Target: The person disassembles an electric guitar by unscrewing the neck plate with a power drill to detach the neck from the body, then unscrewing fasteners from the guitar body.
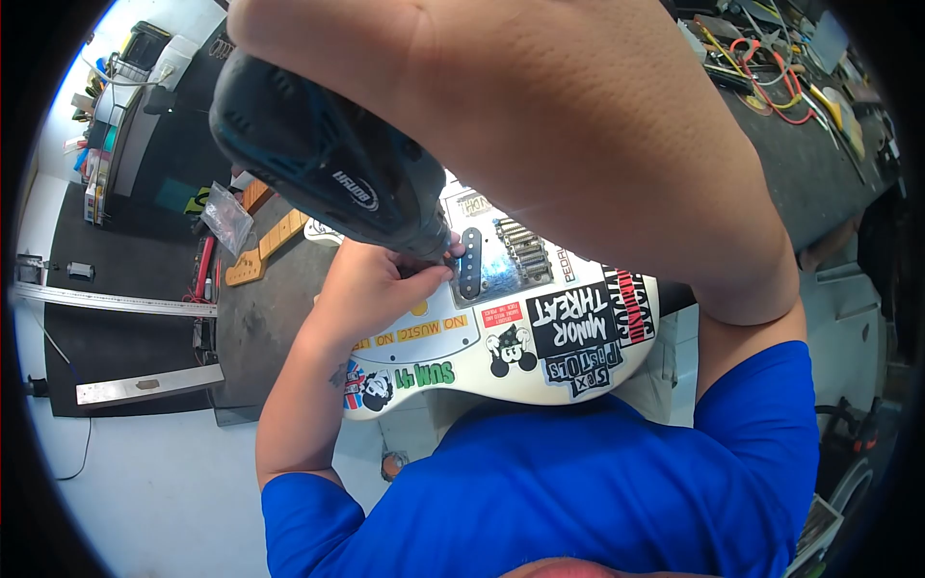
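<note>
A white electric guitar body (515, 385) covered in stickers lies across the lap. Its metal bridge plate (501, 275) carries a black pickup (470, 262) and a row of saddles. Over the guitar is a dark power drill (328, 154), its nose pointing down at the plate's edge. My right hand (289, 29) is on the drill at the top edge of the view; its fingers are hidden. Beside the pickup, the fingers of my left hand (390, 270) are pinched together around the drill's tip. Whatever small part sits between them is hidden.
A guitar neck (249, 268) and a clear plastic bag (227, 220) lie on the dark bench at left. A steel ruler (125, 301) and a metal bar (149, 383) lie nearby. Pliers, cables and other tools (771, 72) crowd the bench at upper right.
</note>
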Tool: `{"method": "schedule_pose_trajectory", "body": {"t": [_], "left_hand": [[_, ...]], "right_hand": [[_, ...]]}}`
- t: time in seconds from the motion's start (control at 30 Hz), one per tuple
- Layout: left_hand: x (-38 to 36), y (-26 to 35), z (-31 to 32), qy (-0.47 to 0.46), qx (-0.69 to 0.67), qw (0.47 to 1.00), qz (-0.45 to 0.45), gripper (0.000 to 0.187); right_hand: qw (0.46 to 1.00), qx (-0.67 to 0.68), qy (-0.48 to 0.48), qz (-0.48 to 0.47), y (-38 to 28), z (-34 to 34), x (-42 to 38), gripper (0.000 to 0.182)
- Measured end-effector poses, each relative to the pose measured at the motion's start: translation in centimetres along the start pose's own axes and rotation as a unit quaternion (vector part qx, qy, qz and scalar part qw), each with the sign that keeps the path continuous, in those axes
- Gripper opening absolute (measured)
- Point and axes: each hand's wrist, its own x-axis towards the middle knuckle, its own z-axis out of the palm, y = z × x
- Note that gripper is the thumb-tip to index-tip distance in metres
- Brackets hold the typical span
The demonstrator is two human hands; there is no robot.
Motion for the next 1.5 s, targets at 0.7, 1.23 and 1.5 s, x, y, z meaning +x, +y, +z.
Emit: {"method": "schedule_pose_trajectory", "body": {"t": [0.7,1.23,1.5], "left_hand": [[-0.2,0.5,0.0,0.015,0.139,0.99,0.038,0.026],[0.2,-0.7,0.2,0.065,0.099,0.99,0.079,0.023],[0.7,-1.4,-0.4,0.02,0.099,0.995,0.024,0.026]], "right_hand": [[1.0,0.008,0.018,-0.006,0.2,-0.2,0.2,0.068],[0.998,0.021,0.041,-0.036,1.4,1.2,2.0,0.071],[0.998,0.006,0.052,-0.034,1.5,1.0,1.9,0.073]]}}
